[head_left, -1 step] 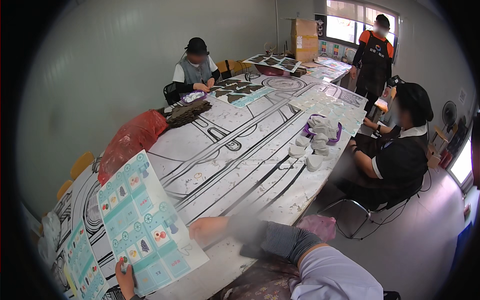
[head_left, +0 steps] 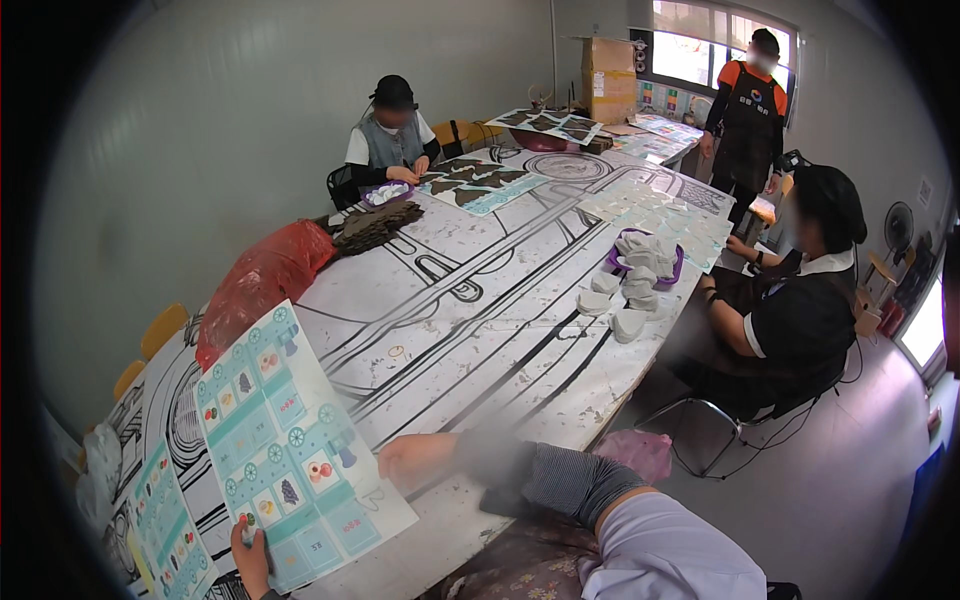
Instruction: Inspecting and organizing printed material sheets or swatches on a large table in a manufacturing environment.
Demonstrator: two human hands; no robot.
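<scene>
A large light-blue printed sheet (head_left: 290, 440) with rows of small fruit pictures and cart shapes is tilted up over the near left of the table. My left hand (head_left: 250, 557) grips its lower left edge, thumb on the printed face. At the sheet's right edge my right hand (head_left: 412, 461) is closed, its fingertips partly hidden; it appears to pinch that edge. Beside my left hand, at the lower left, is a second similar sheet (head_left: 172, 520).
The long table (head_left: 470, 370) has black line drawings. On it are a red plastic bag (head_left: 262, 280), brown clay (head_left: 375, 228) and a purple basket (head_left: 680, 268) with grey-white pieces. One person (head_left: 390, 140) sits across, another (head_left: 810, 270) at right; a third (head_left: 752, 120) stands behind.
</scene>
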